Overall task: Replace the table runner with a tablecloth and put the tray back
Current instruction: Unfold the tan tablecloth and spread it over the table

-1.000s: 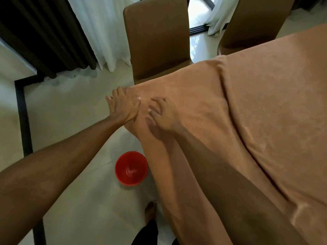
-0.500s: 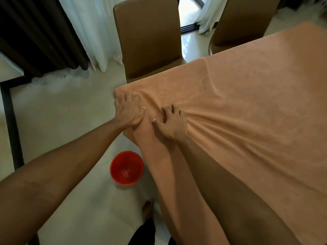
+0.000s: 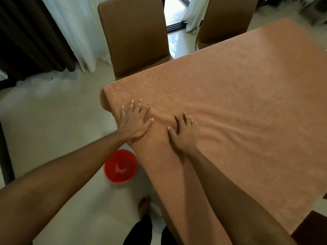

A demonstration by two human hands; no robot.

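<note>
A peach-orange tablecloth (image 3: 238, 96) covers the table and hangs over its near-left edge. My left hand (image 3: 133, 121) lies flat on the cloth near the table's left corner, fingers spread and straight. A little to its right, my right hand (image 3: 184, 134) also presses flat on the cloth, fingers spread. Shallow wrinkles fan out to the right from between the hands. No tray and no table runner are in view.
A red bowl (image 3: 120, 166) stands on the pale floor beside the hanging cloth. Two brown chairs, one (image 3: 134, 34) and another (image 3: 224, 18), stand at the table's far side. Curtains (image 3: 74, 27) hang at the back left. My bare foot (image 3: 143, 206) is near the table.
Both hands slid toward me along the cloth and opened flat. The big fold across the cloth has been pulled out, leaving faint wrinkles. The cloth now hangs further over the corner.
</note>
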